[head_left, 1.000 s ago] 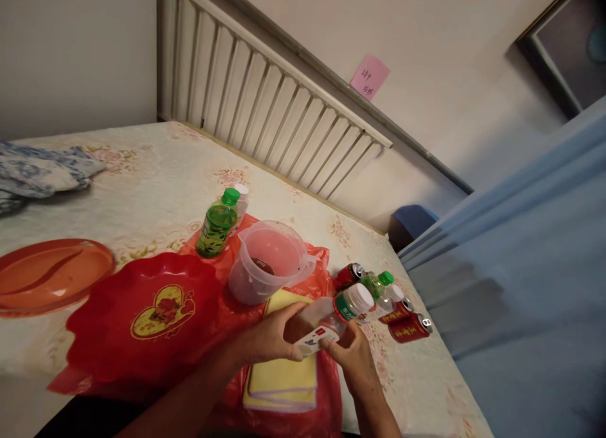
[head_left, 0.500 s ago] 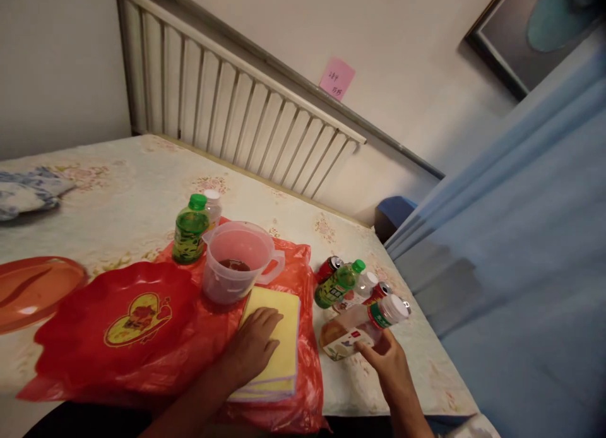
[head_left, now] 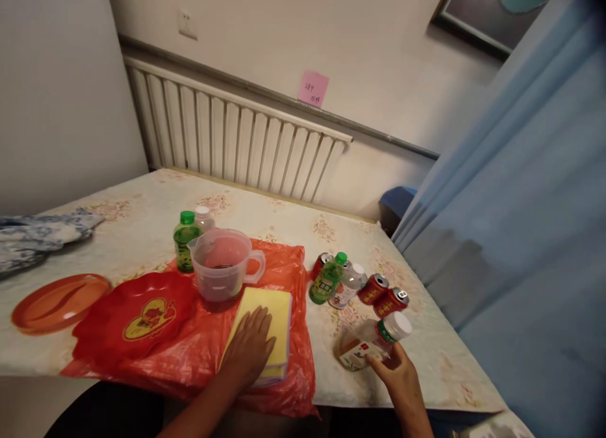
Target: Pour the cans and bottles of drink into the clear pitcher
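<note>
My left hand lies flat, fingers stretched out, on a folded stack of yellow cloths. My right hand grips a clear plastic bottle with a white cap and a printed label, tilted over the right part of the table. Just behind the cloths stands a translucent measuring jug with dark liquid inside. It rests on a red plastic bag, along with a scalloped red tray bearing a yellow heart print.
Behind the jug stand a green bottle and a white-capped bottle. Another green bottle, a clear bottle and several red cans sit at right. An orange plate and patterned cloth lie left.
The view has turned and levelled. My right hand still holds the bottle, now farther from the cans and other bottles. My left hand stays on the cloths, its fingers now straighter.
</note>
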`<state>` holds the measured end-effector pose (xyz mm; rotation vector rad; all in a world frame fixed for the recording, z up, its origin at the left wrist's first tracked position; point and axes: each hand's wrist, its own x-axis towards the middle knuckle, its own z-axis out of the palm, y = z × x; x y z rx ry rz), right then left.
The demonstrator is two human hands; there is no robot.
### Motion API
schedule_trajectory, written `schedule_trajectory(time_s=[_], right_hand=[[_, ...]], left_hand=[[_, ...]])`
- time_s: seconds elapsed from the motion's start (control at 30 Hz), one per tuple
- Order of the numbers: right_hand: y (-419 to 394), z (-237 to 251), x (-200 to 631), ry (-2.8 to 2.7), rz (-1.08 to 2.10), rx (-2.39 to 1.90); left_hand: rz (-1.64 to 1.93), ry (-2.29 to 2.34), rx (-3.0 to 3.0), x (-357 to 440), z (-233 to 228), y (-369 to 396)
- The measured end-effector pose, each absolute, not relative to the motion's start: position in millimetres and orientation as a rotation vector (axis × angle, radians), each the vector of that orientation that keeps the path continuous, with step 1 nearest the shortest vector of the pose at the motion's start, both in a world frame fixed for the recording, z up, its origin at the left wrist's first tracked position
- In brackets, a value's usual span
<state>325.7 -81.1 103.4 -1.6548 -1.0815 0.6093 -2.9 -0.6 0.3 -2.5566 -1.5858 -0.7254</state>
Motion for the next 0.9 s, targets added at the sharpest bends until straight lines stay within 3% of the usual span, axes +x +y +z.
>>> schedule_trajectory(time_s=[0.37,0.9], right_hand=[[-74,96,362,-1.123,0.591,-1.563],[9,98,381,-1.129,0.571,-1.501]], left_hand=[[-0.677,-1.490,-2.520,-4,3,0],[-0.682,-1.468,-2.506,-4,10,0]])
